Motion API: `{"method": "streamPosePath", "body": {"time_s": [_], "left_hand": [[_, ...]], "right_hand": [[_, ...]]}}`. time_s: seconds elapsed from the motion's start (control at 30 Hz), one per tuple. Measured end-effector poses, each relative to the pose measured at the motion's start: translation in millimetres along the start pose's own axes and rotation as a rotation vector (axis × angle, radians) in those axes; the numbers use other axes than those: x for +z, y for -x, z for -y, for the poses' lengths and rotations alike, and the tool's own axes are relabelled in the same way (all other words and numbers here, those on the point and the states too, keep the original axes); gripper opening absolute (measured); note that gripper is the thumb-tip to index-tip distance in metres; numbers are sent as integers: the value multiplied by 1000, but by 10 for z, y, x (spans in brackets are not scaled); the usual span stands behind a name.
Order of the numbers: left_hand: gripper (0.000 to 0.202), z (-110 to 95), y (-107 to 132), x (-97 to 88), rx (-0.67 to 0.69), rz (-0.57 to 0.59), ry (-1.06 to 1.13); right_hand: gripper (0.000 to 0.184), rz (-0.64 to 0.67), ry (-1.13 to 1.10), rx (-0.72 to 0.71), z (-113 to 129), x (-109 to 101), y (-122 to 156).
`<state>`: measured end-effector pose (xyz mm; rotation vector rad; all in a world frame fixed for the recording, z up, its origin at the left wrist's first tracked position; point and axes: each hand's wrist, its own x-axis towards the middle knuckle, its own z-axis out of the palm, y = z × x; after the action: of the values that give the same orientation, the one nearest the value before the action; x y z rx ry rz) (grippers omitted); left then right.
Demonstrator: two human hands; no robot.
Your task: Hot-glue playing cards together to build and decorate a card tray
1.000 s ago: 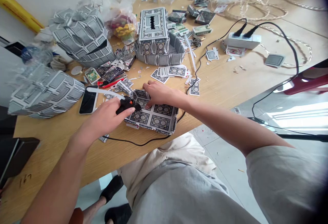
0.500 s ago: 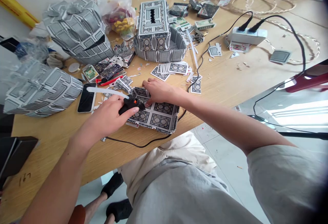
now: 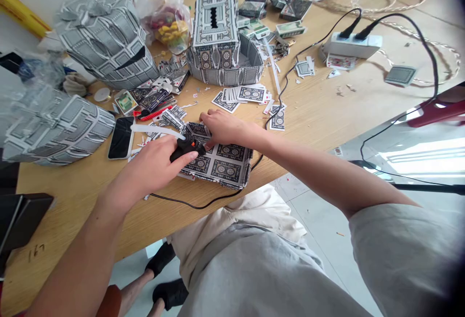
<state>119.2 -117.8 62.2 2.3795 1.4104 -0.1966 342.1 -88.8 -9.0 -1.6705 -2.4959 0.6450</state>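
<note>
1 black glue gun points right and slightly towards you over the card tray, whose long axis runs left to right on the surface. Your left hand is closed round the gun; your right hand, part-curled, holds the tray's far wall, thumb inside. 1 phone lies to the left.

one head-worn view — facing forward and down over the table

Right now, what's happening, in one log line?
left hand: holds glue gun | right hand: at far wall of card tray | phone: left of card tray
</note>
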Motion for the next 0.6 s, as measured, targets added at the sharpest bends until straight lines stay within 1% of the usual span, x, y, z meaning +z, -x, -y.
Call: {"method": "streamPosePath", "body": {"time_s": [0.27, 0.43, 0.6], "left_hand": [[45, 129, -21, -83, -23, -49, -69], [45, 63, -13, -75, -31, -3, -67], [47, 52, -14, -60, -5, -17, -60]], "right_hand": [[93, 11, -14, 13, 6, -14, -2], [93, 16, -28, 20, 18, -21, 0], [92, 13, -35, 20, 13, -15, 1]]}}
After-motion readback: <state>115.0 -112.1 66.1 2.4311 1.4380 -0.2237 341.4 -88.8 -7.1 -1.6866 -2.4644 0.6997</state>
